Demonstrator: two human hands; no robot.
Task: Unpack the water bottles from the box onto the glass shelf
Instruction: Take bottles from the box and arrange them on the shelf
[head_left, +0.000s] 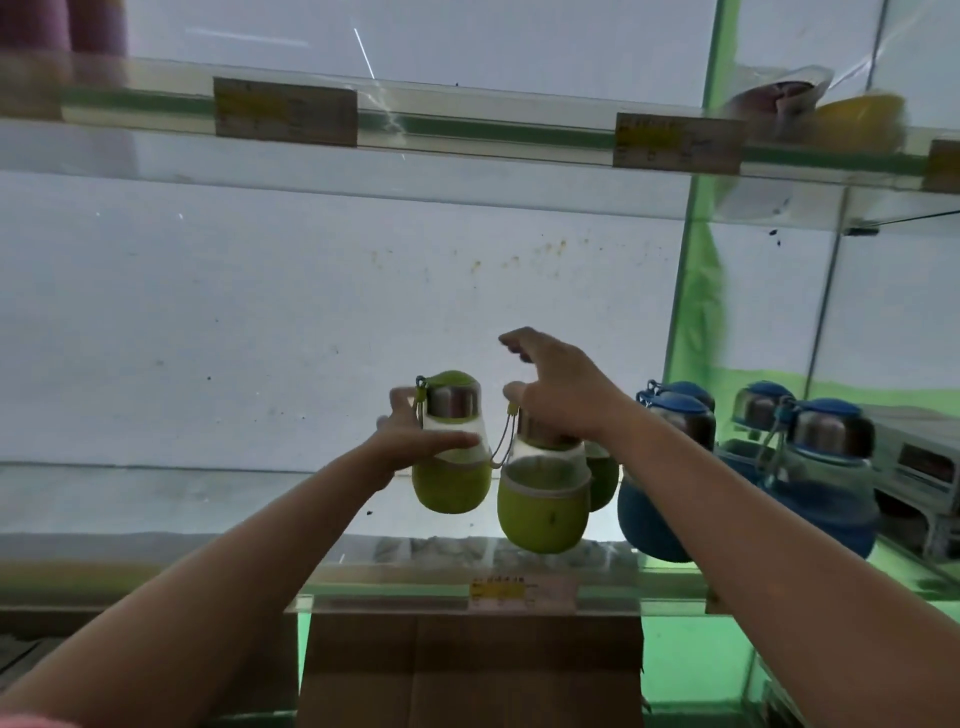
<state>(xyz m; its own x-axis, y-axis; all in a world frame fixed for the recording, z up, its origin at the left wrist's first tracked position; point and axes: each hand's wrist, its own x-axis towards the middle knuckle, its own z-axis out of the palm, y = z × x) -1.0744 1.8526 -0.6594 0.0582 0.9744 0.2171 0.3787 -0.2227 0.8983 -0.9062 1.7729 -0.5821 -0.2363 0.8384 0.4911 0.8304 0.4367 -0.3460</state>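
While both hands (498, 415) reach forward, each grips a green bottle (452, 457)

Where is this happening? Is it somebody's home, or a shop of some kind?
Most likely a shop. Tiered glass shelves carry yellow price-style labels on their front edges, identical green and blue round water bottles with steel collars stand grouped, and a brown cardboard box sits below.

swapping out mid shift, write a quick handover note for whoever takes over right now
Left hand: grips a green bottle by its clear neck, over the glass shelf.
Right hand: grip on the cap of a second green bottle; a third sits behind it.
Done: blue bottles stand on the shelf at right.
Left: set both green ones down, then check the box below; its contents are hidden.
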